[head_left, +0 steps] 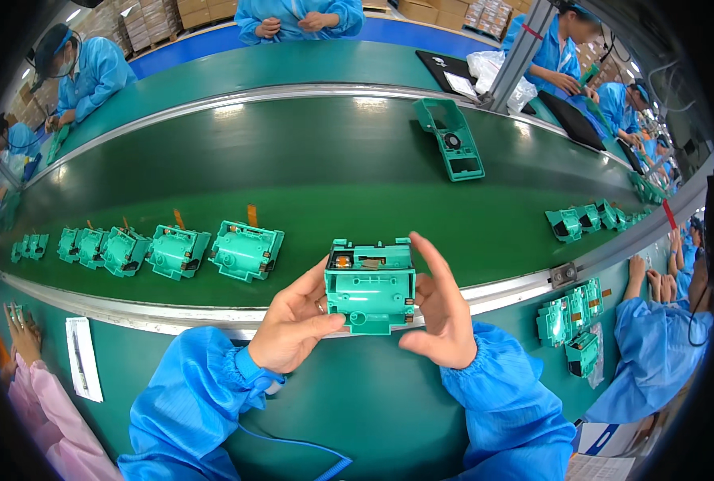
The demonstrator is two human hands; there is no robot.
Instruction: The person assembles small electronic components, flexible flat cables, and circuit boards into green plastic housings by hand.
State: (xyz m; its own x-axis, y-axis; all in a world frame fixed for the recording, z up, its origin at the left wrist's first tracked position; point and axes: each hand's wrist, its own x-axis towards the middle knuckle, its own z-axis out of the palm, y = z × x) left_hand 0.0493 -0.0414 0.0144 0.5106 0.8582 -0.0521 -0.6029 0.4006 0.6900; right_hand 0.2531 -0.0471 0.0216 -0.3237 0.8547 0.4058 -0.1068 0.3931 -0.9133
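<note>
Above the near rail of the belt, I hold a green plastic housing (370,293) in front of me. Its upper part shows dark fittings and a small orange-brown piece. My left hand (297,317) grips its left side, with the thumb across the lower left corner and the other fingers mostly hidden behind. At the housing's right edge, my right hand (441,313) has its index finger stretched up and its thumb held away. Some of its fingers are bent near the housing's side; whether they touch it is hard to see. A blue strap (258,373) circles my left wrist.
Similar green housings (247,250) stand in a row on the belt (333,200) at left, others (567,224) at right. A larger green frame (453,140) lies farther back. More housings (569,314) sit on the right bench. Co-workers surround the line; a pink sleeve (60,417) is left.
</note>
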